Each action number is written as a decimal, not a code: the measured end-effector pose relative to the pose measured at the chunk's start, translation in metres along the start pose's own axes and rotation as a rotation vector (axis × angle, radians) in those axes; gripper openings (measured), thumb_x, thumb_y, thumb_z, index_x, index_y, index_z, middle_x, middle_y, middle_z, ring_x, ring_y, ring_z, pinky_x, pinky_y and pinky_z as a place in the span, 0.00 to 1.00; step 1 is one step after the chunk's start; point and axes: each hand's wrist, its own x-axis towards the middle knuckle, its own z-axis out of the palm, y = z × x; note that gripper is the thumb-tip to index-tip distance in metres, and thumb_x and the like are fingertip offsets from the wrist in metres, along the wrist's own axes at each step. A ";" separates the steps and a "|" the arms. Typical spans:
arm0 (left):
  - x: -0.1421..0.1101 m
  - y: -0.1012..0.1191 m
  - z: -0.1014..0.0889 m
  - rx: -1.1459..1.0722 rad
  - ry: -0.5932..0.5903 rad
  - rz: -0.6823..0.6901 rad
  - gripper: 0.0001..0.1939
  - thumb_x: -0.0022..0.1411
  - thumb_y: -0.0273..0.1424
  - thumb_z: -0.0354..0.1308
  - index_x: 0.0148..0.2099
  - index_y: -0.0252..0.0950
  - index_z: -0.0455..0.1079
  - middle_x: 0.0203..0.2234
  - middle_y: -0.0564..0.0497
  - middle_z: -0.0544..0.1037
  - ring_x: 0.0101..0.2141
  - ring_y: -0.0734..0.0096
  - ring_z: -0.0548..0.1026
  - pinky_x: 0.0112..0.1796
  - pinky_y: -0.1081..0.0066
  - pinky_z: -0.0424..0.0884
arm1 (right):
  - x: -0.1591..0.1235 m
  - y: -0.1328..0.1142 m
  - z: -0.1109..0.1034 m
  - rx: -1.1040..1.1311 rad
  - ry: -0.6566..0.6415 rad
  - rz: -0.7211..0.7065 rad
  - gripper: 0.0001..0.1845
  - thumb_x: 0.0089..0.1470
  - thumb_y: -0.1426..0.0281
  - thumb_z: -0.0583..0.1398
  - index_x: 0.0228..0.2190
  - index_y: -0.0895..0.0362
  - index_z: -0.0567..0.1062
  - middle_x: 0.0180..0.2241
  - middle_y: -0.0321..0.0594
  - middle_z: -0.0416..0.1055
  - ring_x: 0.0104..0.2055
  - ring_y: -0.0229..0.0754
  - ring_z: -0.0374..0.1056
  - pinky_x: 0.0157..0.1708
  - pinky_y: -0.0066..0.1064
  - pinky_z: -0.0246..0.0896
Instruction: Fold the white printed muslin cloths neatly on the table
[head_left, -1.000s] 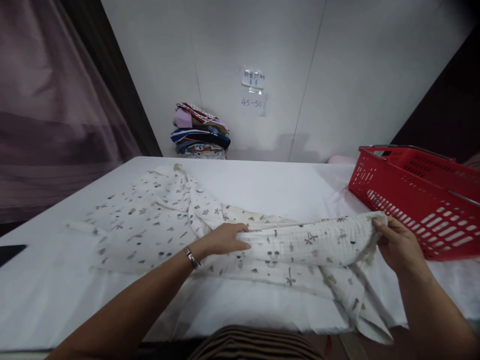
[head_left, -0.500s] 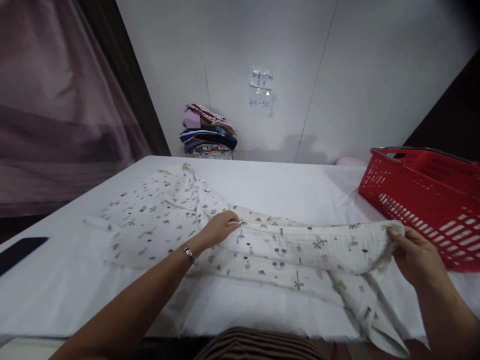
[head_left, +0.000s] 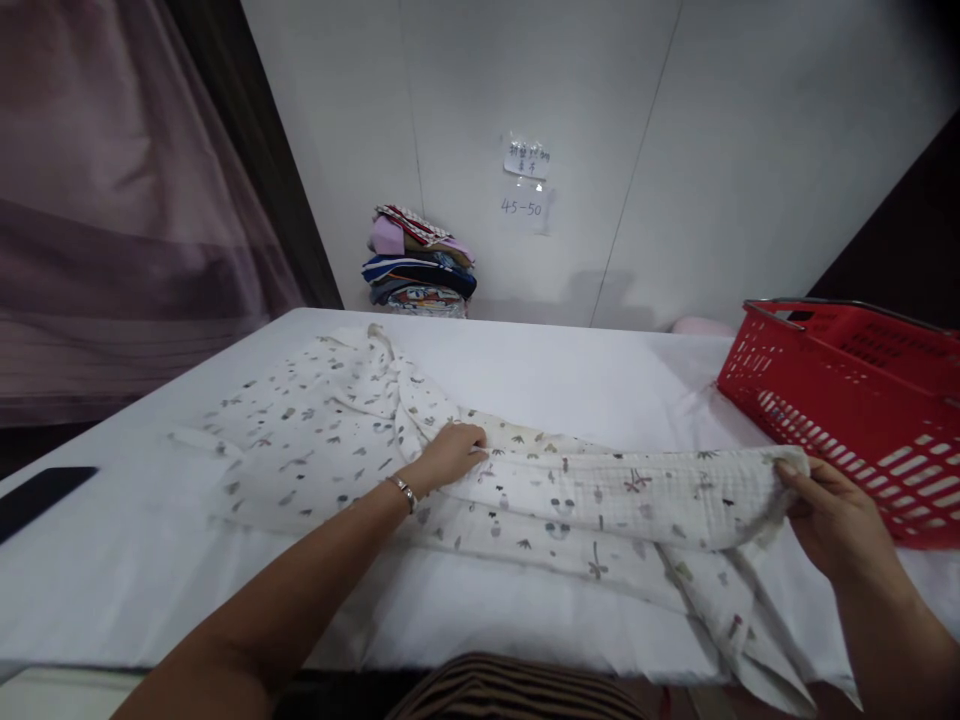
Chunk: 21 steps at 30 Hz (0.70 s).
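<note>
A white muslin garment (head_left: pixel 337 440) with small grey and brown prints lies spread across the white table (head_left: pixel 562 380). My left hand (head_left: pixel 450 455) pinches a fold of it near the middle, a bracelet on the wrist. My right hand (head_left: pixel 829 520) grips the garment's right end, held slightly above the table beside the red basket (head_left: pixel 855 410). The stretch of cloth between the two hands is pulled fairly straight. A loose part of the garment hangs over the table's near right edge.
The red plastic basket with metal handles stands at the right of the table. A stack of folded clothes (head_left: pixel 420 265) sits against the back wall under a paper label (head_left: pixel 525 180). A dark flat object (head_left: pixel 37 495) lies at the left edge. A purple curtain (head_left: pixel 112 200) hangs left.
My left hand slid left and farther back along the fold. My right hand drew the garment's end rightward, stretching the cloth. The view shifted slightly left.
</note>
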 end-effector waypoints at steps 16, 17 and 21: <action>-0.015 0.000 -0.032 -0.132 -0.107 0.090 0.12 0.63 0.38 0.45 0.39 0.40 0.68 0.37 0.49 0.73 0.38 0.65 0.70 0.39 0.67 0.66 | 0.003 -0.003 0.001 -0.044 0.036 -0.057 0.16 0.32 0.62 0.69 0.28 0.51 0.74 0.26 0.33 0.70 0.26 0.37 0.64 0.26 0.28 0.62; -0.017 0.001 -0.035 -0.151 -0.103 0.084 0.12 0.63 0.38 0.45 0.38 0.41 0.68 0.36 0.50 0.73 0.37 0.65 0.70 0.38 0.68 0.66 | 0.004 -0.003 0.001 -0.063 0.034 -0.058 0.16 0.33 0.61 0.69 0.28 0.50 0.74 0.26 0.33 0.70 0.27 0.38 0.65 0.27 0.30 0.62; -0.028 0.004 -0.048 -0.214 -0.144 0.062 0.14 0.64 0.41 0.43 0.34 0.42 0.67 0.30 0.52 0.73 0.30 0.69 0.69 0.32 0.70 0.66 | 0.006 0.001 -0.003 -0.145 0.024 -0.047 0.13 0.37 0.58 0.67 0.27 0.47 0.72 0.26 0.32 0.71 0.28 0.40 0.65 0.28 0.33 0.64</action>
